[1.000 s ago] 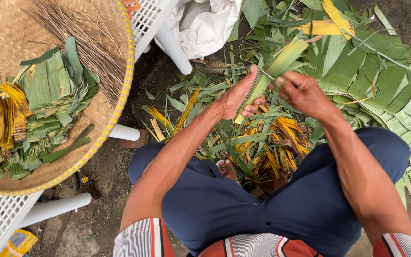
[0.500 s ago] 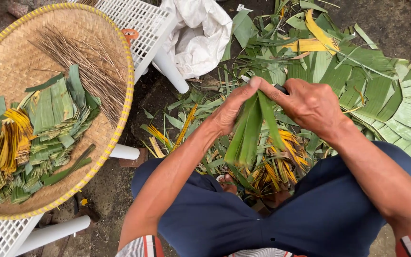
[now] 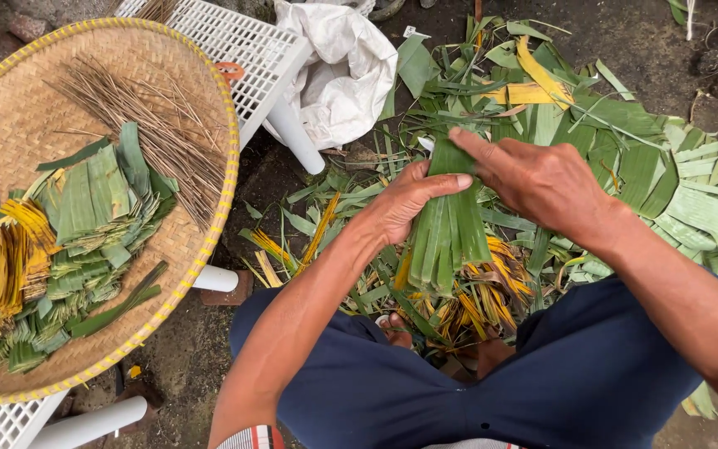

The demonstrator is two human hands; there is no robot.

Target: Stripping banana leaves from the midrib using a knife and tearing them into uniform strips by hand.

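Hanging lower now, leaf bundle flatter.

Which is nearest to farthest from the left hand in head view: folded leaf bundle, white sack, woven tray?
1. folded leaf bundle: held in the left hand.
2. white sack: above, by the white leg.
3. woven tray: far left.

You sat over dark, damp earth floor under flat daylight. To your left stood a white slatted plastic bench on round white legs, bearing a round woven tray. A crumpled white sack lay on the ground just beside the bench.
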